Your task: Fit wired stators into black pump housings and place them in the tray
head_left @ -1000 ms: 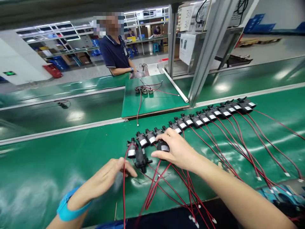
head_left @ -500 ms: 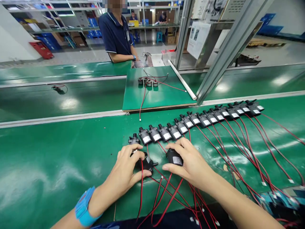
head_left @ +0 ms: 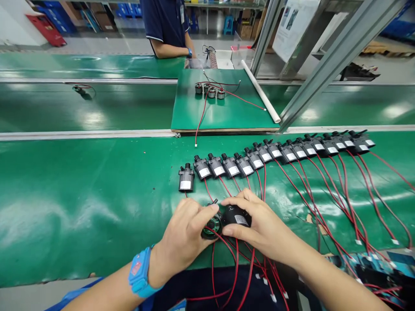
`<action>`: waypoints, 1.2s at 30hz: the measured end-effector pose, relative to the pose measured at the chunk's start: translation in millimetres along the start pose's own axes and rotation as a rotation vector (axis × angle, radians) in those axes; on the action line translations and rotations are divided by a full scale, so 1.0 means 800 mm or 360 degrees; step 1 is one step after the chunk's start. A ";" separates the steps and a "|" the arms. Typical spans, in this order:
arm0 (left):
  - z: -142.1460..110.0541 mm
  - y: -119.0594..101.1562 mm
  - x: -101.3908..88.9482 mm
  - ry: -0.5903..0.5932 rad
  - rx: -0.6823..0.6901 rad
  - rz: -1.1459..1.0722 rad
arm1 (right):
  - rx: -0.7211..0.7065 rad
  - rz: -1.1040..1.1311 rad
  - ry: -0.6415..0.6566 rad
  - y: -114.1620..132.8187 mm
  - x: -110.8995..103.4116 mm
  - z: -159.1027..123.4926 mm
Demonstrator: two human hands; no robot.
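Observation:
My left hand (head_left: 186, 226), with a blue wristband (head_left: 142, 272), is closed round a small black pump (head_left: 212, 228). Its round end faces me and shows green inside, with red wires coming out. In my right hand (head_left: 262, 222) is a second black pump (head_left: 236, 215) bearing a white label, gripped between thumb and fingers. The two held pumps are side by side; whether they touch I cannot tell. Just beyond them stands a labelled pump (head_left: 186, 179), at the left end of a slanting row of similar pumps (head_left: 246, 166) on the green bench (head_left: 97, 190).
Red wires (head_left: 340, 207) trail from the row towards the front edge. On a raised green board (head_left: 184, 112) sit several small motors (head_left: 212, 92) beside a white tube (head_left: 261, 91). A metal post (head_left: 337, 60) rises at right. A person (head_left: 165, 30) leans at the far bench.
My left hand has moved right with its pump, turning the round end towards me and closer to the right-hand pump. The leftmost standing pump is now uncovered. The view has tipped downward.

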State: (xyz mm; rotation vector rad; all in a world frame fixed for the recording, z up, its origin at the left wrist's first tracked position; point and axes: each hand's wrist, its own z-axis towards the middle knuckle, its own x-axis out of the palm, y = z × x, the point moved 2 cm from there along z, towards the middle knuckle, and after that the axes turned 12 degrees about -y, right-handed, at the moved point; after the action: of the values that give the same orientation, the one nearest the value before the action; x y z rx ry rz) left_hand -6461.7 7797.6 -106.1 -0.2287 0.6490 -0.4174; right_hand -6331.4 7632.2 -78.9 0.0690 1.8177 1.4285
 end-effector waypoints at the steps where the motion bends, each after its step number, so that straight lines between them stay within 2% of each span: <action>1: 0.001 -0.002 -0.002 -0.0027 0.0054 0.0010 | 0.0007 0.0024 0.0013 0.000 -0.001 0.001; 7: 0.022 -0.019 -0.017 -0.0104 0.0280 0.0179 | 0.0042 0.0147 0.0055 0.001 -0.002 0.000; 12: 0.026 -0.024 -0.021 -0.0112 0.0334 0.0188 | 0.0051 0.0193 0.0131 0.002 -0.002 0.000; 16: 0.014 -0.020 -0.023 -0.0062 0.0331 0.0120 | 0.0059 0.0182 0.0213 0.004 -0.002 0.003; 23: -0.004 -0.009 -0.025 0.0029 0.0364 0.0123 | 0.0107 0.0108 0.0225 0.011 0.004 0.016; 27: -0.002 -0.004 -0.029 -0.0009 0.0419 0.0140 | 0.0144 0.0118 0.0277 0.012 0.003 0.021; 30: 0.009 0.000 -0.034 -0.0008 0.0452 0.0135 | 0.0085 0.0120 0.0256 0.017 -0.002 0.023; 32: 0.017 0.002 -0.035 -0.0016 0.0299 0.0034 | 0.0032 0.0115 0.0150 0.021 -0.009 0.023; 33: 0.021 0.002 -0.034 -0.0067 0.0108 -0.0066 | 0.0014 0.0103 0.0070 0.023 -0.013 0.024; 36: 0.023 -0.006 -0.018 -0.0255 -0.0800 -0.0651 | -0.0034 0.0003 -0.0202 0.031 -0.033 0.024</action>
State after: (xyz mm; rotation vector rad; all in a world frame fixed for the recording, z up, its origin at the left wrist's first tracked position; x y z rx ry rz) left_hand -6462.0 7801.3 -82.1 -0.8743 0.5396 -0.6159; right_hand -6312.1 7643.1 -44.6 0.1469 1.6994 1.4123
